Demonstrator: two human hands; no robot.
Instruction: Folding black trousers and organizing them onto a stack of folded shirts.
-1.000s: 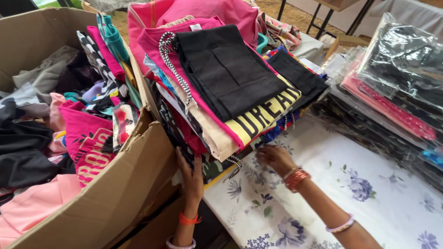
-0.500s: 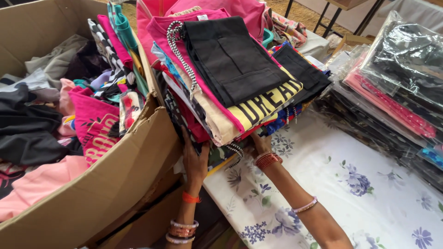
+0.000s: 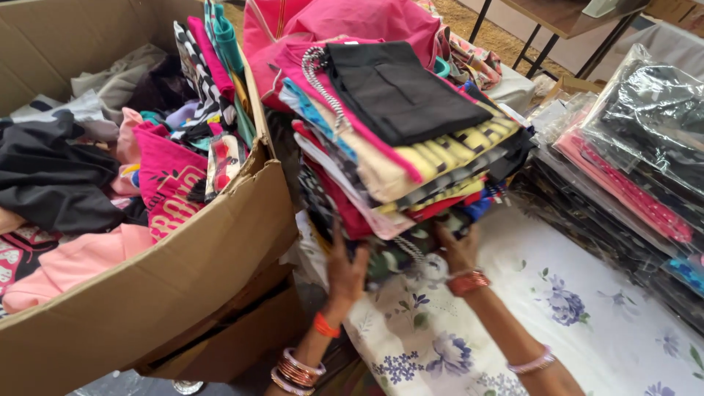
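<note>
A tall stack of folded clothes [image 3: 396, 147], topped by a black garment, is lifted off the flowered tablecloth [image 3: 587, 323]. My left hand [image 3: 345, 268] grips the stack's lower left side and underside. My right hand [image 3: 458, 249], with bangles on the wrist, supports the stack from below on its right. The fingers of both hands are partly hidden under the fabric.
A big cardboard box [image 3: 183, 286] full of loose clothes stands on the left, right against the stack. Plastic-wrapped garment packs [image 3: 631, 154] are piled at the right. A pink pile [image 3: 367, 22] lies behind. Table legs [image 3: 543, 44] show at the far top right.
Both hands slid under the stack and raised it off the tablecloth; the stack now tilts and sits higher and further right in view.
</note>
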